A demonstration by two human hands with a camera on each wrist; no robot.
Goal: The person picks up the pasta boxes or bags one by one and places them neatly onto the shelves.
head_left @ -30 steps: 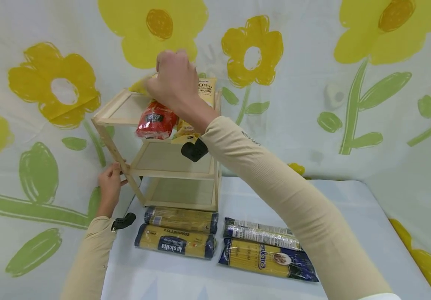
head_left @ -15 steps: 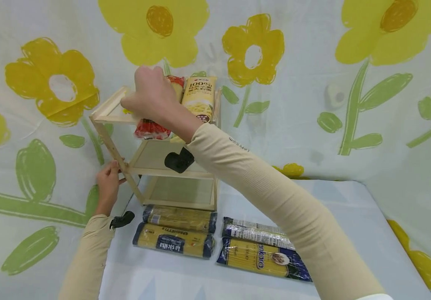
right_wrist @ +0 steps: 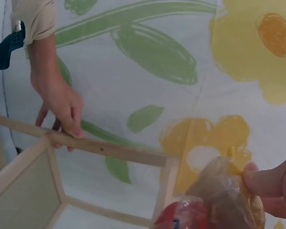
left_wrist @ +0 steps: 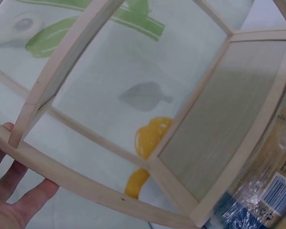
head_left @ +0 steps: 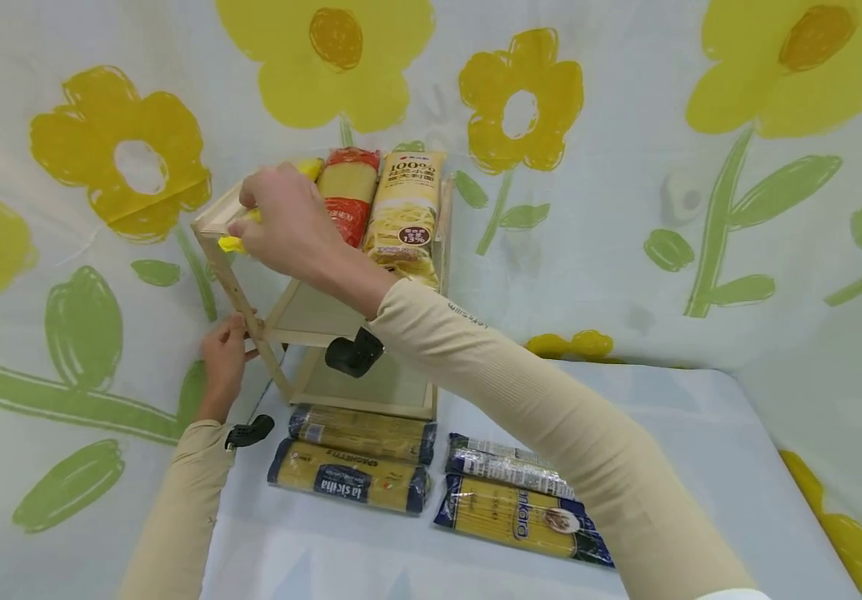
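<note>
A three-tier wooden shelf (head_left: 234, 279) stands at the table's back left. My left hand (head_left: 224, 362) grips its left side post, thumb on one side and fingers on the other; the left wrist view shows the fingers at the wooden bar (left_wrist: 86, 183). At the top tier's left end, my right hand (head_left: 288, 221) pinches a yellow packet (head_left: 309, 169), largely hidden behind the hand. Clear plastic with yellow edging shows on this packet (right_wrist: 224, 191) in the right wrist view. Beside it lie a red-banded pasta packet (head_left: 348, 187) and a pale yellow pasta packet (head_left: 404, 200).
In front of the shelf lie two spaghetti packs (head_left: 348, 479), one behind the other. To their right are a blue-and-yellow pasta pack (head_left: 513, 517) and another pack (head_left: 506, 467), partly covered by my right sleeve. A flower-printed cloth (head_left: 596, 250) hangs behind.
My right hand has moved left and lower with the yellow packet, uncovering the red-banded and pale yellow packets. My left hand keeps its grip on the post.
</note>
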